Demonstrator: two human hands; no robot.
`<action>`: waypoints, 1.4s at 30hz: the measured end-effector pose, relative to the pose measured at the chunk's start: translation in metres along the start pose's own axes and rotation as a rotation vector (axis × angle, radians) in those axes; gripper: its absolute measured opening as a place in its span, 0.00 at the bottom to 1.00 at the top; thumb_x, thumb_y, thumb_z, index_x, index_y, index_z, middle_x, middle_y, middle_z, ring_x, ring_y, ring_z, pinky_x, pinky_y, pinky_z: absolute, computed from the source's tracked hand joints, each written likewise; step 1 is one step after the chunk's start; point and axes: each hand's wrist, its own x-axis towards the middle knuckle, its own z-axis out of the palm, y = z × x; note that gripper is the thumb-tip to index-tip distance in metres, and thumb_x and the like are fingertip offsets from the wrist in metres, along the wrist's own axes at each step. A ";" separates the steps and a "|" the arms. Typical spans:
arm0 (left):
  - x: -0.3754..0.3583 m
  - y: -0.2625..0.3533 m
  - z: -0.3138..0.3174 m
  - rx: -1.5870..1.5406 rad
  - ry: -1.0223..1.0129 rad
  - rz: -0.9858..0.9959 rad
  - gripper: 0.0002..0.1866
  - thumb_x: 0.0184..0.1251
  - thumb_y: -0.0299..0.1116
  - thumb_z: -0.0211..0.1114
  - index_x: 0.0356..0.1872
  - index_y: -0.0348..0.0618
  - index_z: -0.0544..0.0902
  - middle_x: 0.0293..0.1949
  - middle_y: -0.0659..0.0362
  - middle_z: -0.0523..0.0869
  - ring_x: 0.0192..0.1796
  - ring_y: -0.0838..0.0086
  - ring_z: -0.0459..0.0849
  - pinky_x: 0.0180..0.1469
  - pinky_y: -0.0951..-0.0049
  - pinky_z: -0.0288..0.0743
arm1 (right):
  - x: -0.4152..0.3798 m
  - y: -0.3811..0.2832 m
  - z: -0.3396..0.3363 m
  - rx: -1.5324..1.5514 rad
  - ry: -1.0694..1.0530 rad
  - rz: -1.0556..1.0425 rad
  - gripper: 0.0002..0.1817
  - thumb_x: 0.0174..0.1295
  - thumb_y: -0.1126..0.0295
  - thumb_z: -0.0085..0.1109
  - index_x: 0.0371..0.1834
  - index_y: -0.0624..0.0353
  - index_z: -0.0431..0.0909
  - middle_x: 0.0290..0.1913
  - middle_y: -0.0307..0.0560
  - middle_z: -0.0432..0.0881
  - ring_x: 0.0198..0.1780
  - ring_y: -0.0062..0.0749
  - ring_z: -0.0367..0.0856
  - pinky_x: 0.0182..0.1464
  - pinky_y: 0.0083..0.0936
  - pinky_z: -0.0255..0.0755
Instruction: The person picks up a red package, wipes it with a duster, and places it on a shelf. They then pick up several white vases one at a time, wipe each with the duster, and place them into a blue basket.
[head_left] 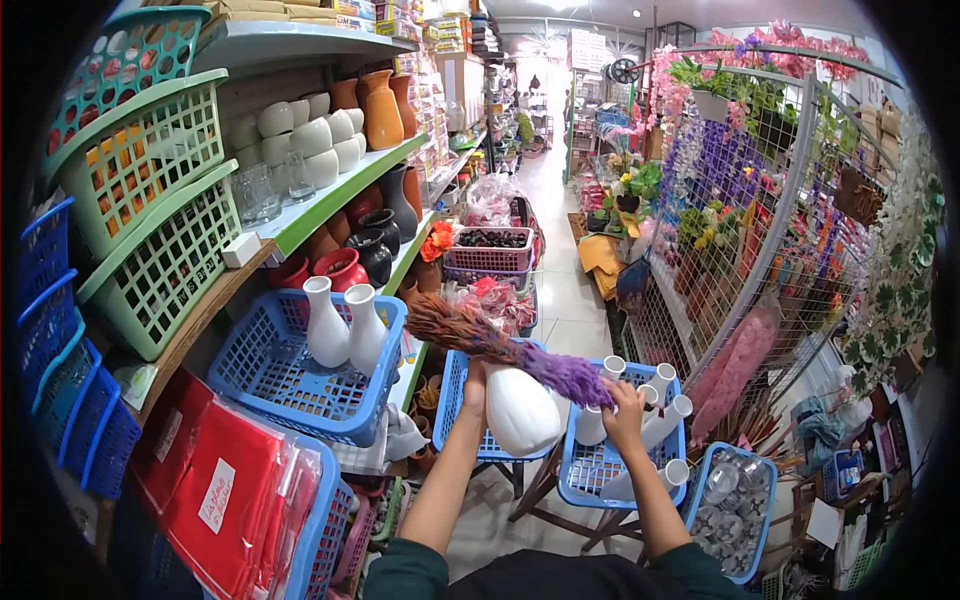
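My left hand (474, 388) is wrapped around the side of a rounded white vase (523, 415), held tilted in front of me. A bunch of dried flowers (500, 350) lies across the vase's upper end, brown on the left and purple on the right. Where its stems sit is hidden. At the purple tip, the fingers of my right hand (626, 412) are closed on the flowers. Beneath the hands are a blue basket (455, 395) and another blue basket (575, 492) with several slim white vases (662, 428) in it.
At left, a blue basket (245, 370) carries two white vases (325, 325) beside red packets (225, 490). Shelves hold white pots (312, 138) and brown vases (382, 110). A wire rack (730, 200) of artificial flowers stands right. Clear glassware fills a basket (735, 500). A tiled aisle (555, 240) runs ahead.
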 end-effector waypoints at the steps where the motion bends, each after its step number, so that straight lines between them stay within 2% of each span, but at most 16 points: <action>1: -0.004 0.004 -0.007 -0.021 -0.067 -0.082 0.25 0.68 0.54 0.47 0.55 0.45 0.71 0.46 0.58 0.80 0.47 0.68 0.79 0.52 0.65 0.74 | -0.007 -0.002 0.000 0.035 0.012 -0.015 0.25 0.41 0.76 0.58 0.48 0.51 0.78 0.41 0.45 0.77 0.46 0.38 0.73 0.50 0.31 0.57; 4: -0.017 0.012 -0.010 0.095 0.053 0.010 0.25 0.67 0.53 0.49 0.56 0.46 0.70 0.44 0.59 0.81 0.45 0.66 0.80 0.53 0.64 0.74 | -0.028 0.009 -0.006 0.114 -0.009 -0.031 0.24 0.40 0.75 0.59 0.47 0.52 0.79 0.37 0.45 0.76 0.45 0.37 0.73 0.48 0.31 0.57; 6: 0.007 0.039 -0.050 -0.415 -0.493 -0.073 0.29 0.68 0.51 0.49 0.66 0.49 0.61 0.58 0.58 0.71 0.53 0.64 0.76 0.56 0.58 0.72 | -0.039 0.013 -0.023 0.154 -0.026 -0.037 0.24 0.39 0.74 0.59 0.46 0.53 0.79 0.35 0.45 0.75 0.43 0.37 0.72 0.47 0.31 0.58; 8: 0.007 0.039 -0.056 -0.385 -0.448 -0.084 0.29 0.68 0.50 0.49 0.65 0.49 0.61 0.56 0.56 0.72 0.53 0.63 0.76 0.55 0.59 0.72 | -0.045 0.015 -0.033 0.165 -0.062 -0.101 0.23 0.38 0.76 0.55 0.44 0.58 0.80 0.36 0.47 0.76 0.41 0.42 0.70 0.48 0.31 0.58; 12: -0.016 0.061 0.002 -0.252 -0.267 -0.160 0.27 0.69 0.49 0.47 0.63 0.45 0.62 0.49 0.51 0.75 0.54 0.62 0.75 0.53 0.61 0.73 | -0.036 0.020 -0.016 0.089 -0.025 -0.131 0.24 0.38 0.75 0.58 0.45 0.53 0.80 0.35 0.44 0.75 0.43 0.37 0.72 0.48 0.31 0.58; 15: 0.003 0.020 -0.012 -0.451 -0.279 -0.326 0.32 0.65 0.55 0.52 0.63 0.45 0.64 0.51 0.52 0.77 0.51 0.63 0.78 0.53 0.61 0.75 | -0.009 -0.009 -0.004 0.067 -0.006 -0.046 0.24 0.41 0.76 0.58 0.48 0.51 0.78 0.37 0.44 0.76 0.44 0.38 0.72 0.48 0.31 0.58; 16: -0.002 0.019 -0.019 -0.291 -0.388 -0.309 0.32 0.63 0.57 0.54 0.60 0.44 0.67 0.53 0.52 0.75 0.53 0.63 0.76 0.54 0.63 0.74 | -0.004 -0.012 0.001 0.052 0.024 -0.007 0.25 0.42 0.76 0.58 0.49 0.51 0.78 0.38 0.45 0.76 0.44 0.38 0.72 0.48 0.30 0.57; 19: 0.005 0.017 -0.008 -0.337 -0.440 -0.288 0.32 0.61 0.59 0.54 0.56 0.44 0.69 0.53 0.52 0.74 0.53 0.62 0.75 0.55 0.61 0.72 | -0.003 -0.002 0.014 0.107 0.015 -0.012 0.24 0.44 0.76 0.58 0.49 0.51 0.77 0.39 0.44 0.77 0.45 0.38 0.73 0.48 0.30 0.57; 21: -0.002 0.028 0.011 -0.085 -0.130 -0.186 0.30 0.63 0.60 0.51 0.55 0.45 0.69 0.51 0.53 0.75 0.53 0.63 0.75 0.58 0.59 0.69 | -0.009 0.003 0.011 0.162 -0.022 -0.016 0.23 0.42 0.76 0.59 0.48 0.52 0.78 0.40 0.44 0.77 0.45 0.38 0.73 0.48 0.30 0.57; 22: -0.016 0.039 0.019 0.117 -0.029 -0.073 0.31 0.65 0.59 0.48 0.60 0.47 0.66 0.51 0.53 0.75 0.53 0.63 0.75 0.60 0.58 0.66 | -0.014 0.006 0.002 0.163 -0.021 -0.017 0.23 0.42 0.76 0.59 0.48 0.52 0.78 0.40 0.44 0.77 0.45 0.38 0.73 0.48 0.30 0.57; 24: -0.018 0.051 -0.002 -0.461 -0.110 -0.130 0.31 0.67 0.56 0.48 0.65 0.48 0.61 0.52 0.56 0.75 0.53 0.64 0.75 0.62 0.57 0.63 | -0.024 0.017 -0.014 0.173 -0.094 -0.097 0.24 0.39 0.77 0.58 0.46 0.53 0.79 0.39 0.45 0.77 0.45 0.39 0.73 0.49 0.30 0.57; 25: -0.016 0.062 -0.017 -0.468 -0.062 -0.190 0.33 0.66 0.55 0.50 0.67 0.49 0.57 0.53 0.59 0.74 0.53 0.64 0.75 0.62 0.57 0.64 | -0.032 0.035 -0.012 0.187 -0.101 -0.134 0.25 0.37 0.78 0.56 0.45 0.53 0.80 0.39 0.46 0.76 0.45 0.40 0.72 0.50 0.31 0.57; 26: -0.003 0.065 -0.038 -0.701 -0.244 -0.353 0.34 0.65 0.54 0.54 0.67 0.48 0.58 0.51 0.61 0.75 0.51 0.65 0.75 0.60 0.58 0.66 | -0.032 0.035 -0.013 0.187 -0.103 -0.139 0.25 0.37 0.78 0.56 0.45 0.53 0.80 0.39 0.46 0.76 0.45 0.40 0.72 0.50 0.31 0.57; 29: -0.004 0.062 -0.025 -0.673 -0.193 -0.390 0.34 0.64 0.53 0.56 0.66 0.49 0.59 0.45 0.61 0.74 0.44 0.68 0.75 0.54 0.60 0.68 | -0.034 0.028 -0.018 0.206 -0.142 -0.077 0.25 0.37 0.78 0.55 0.46 0.56 0.79 0.42 0.47 0.77 0.47 0.43 0.72 0.53 0.32 0.57; 36: 0.005 0.034 -0.007 -0.737 -0.458 -0.510 0.31 0.64 0.53 0.56 0.63 0.48 0.63 0.39 0.62 0.73 0.39 0.71 0.73 0.52 0.61 0.70 | -0.005 0.003 0.027 0.183 0.087 0.020 0.24 0.43 0.78 0.56 0.48 0.53 0.78 0.40 0.45 0.77 0.46 0.38 0.73 0.49 0.32 0.58; 42: 0.006 0.029 -0.005 -0.780 -0.675 -0.575 0.29 0.64 0.53 0.57 0.60 0.47 0.66 0.34 0.62 0.72 0.34 0.74 0.72 0.50 0.62 0.72 | -0.033 -0.014 0.001 0.184 -0.006 -0.014 0.22 0.40 0.76 0.57 0.45 0.54 0.80 0.38 0.44 0.77 0.44 0.38 0.73 0.48 0.32 0.57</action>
